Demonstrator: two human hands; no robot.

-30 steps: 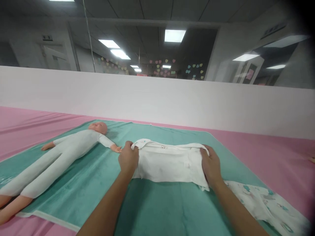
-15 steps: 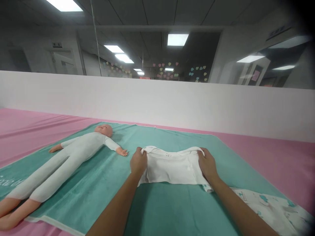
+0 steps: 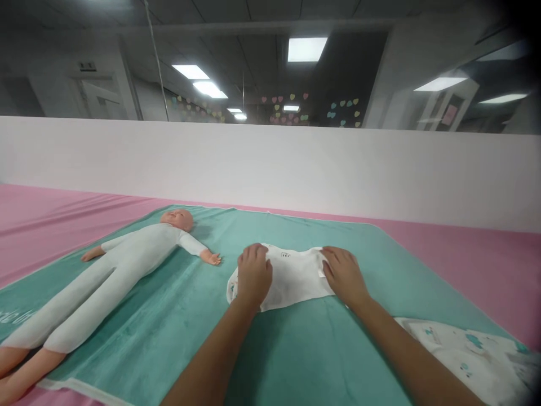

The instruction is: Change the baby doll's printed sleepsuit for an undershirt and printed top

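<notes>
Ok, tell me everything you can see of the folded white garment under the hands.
The folded white garment looks like soft cotton, lying flat in a band that narrows mid-length, with a rounded left end. A small dark printed mark sits near its far edge. It rests on the teal towel, beside a doll's outstretched hand, not touching it. The left hand lies on its left part, the right hand on its right end.

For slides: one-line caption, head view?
Left hand and right hand rest on folded white cloth garment on teal towel beside white-suited baby doll.
</notes>
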